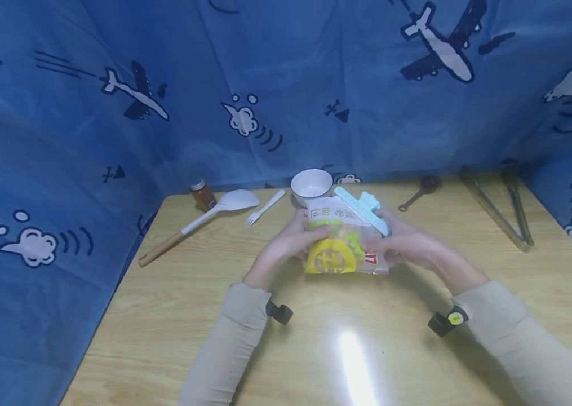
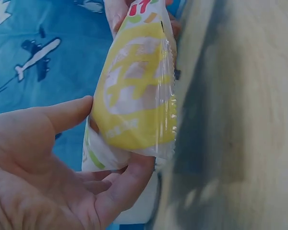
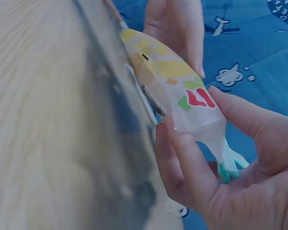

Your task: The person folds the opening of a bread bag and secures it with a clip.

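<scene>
Both hands hold up a plastic food bag (image 1: 333,255) with yellow, green and red print over the middle of the table. My left hand (image 1: 292,238) grips its left side, thumb on the front face and fingers behind, as the left wrist view shows. On the other side my right hand (image 1: 412,246) pinches the bag between thumb and fingers. A light blue bag clip (image 1: 362,210) with a scalloped tab lies slantwise along the bag's upper right edge. In the right wrist view, part of the clip (image 3: 229,171) shows beside the right palm.
Behind the bag stands a white bowl (image 1: 311,184). To the left are a white fork (image 1: 265,207), a wooden-handled spatula (image 1: 204,217) and a brown jar (image 1: 203,195). A brown spoon (image 1: 420,193) and metal tongs (image 1: 499,217) lie to the right. A blue curtain (image 1: 286,84) hangs behind.
</scene>
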`<state>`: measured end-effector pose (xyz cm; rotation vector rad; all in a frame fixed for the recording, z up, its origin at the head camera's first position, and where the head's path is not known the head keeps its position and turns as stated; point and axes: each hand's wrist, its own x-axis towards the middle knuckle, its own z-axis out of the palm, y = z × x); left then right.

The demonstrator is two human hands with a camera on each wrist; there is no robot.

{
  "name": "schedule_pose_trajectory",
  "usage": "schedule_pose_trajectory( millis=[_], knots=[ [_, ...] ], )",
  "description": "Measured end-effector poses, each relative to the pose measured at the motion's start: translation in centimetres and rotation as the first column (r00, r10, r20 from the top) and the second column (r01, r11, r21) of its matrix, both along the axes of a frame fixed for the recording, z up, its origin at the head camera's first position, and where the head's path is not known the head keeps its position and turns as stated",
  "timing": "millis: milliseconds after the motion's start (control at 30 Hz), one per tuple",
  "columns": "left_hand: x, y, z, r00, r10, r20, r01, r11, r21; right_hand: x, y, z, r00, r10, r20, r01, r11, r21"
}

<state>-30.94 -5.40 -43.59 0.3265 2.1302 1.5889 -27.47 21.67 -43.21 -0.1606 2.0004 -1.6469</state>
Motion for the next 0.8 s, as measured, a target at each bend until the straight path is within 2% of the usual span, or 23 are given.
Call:
schedule_pose_trajectory(
  millis=[133,300,433,633,800],
  knots=[
    [-0.2,0.3,-1.2,1.000,-0.005,-0.006,0.004,0.998,-0.065,-0.4,0.1,-1.4,1.000,-0.001,-0.020,0.002,0.999,0.050],
    [-0.1,0.5,-2.8,0.997,0.029,0.066,-0.018,0.987,-0.158,-0.6,-0.2,-2.8,0.998,0.006,-0.057,0.003,0.987,0.158],
    [-0.3,0.7,-3.5,0.996,0.031,0.083,-0.016,0.983,-0.180,-0.3,-0.7,-3.6,0.996,0.004,-0.092,0.017,0.974,0.224],
    [0.2,0.4,-4.0,0.994,0.046,0.094,-0.023,0.973,-0.230,-0.3,-1.1,-4.6,0.997,0.008,-0.079,0.007,0.982,0.187],
    [0.4,0.2,-4.3,0.997,0.051,0.063,-0.030,0.952,-0.304,-0.3,-1.0,-5.0,0.997,0.014,-0.079,0.002,0.981,0.196]
  ],
)
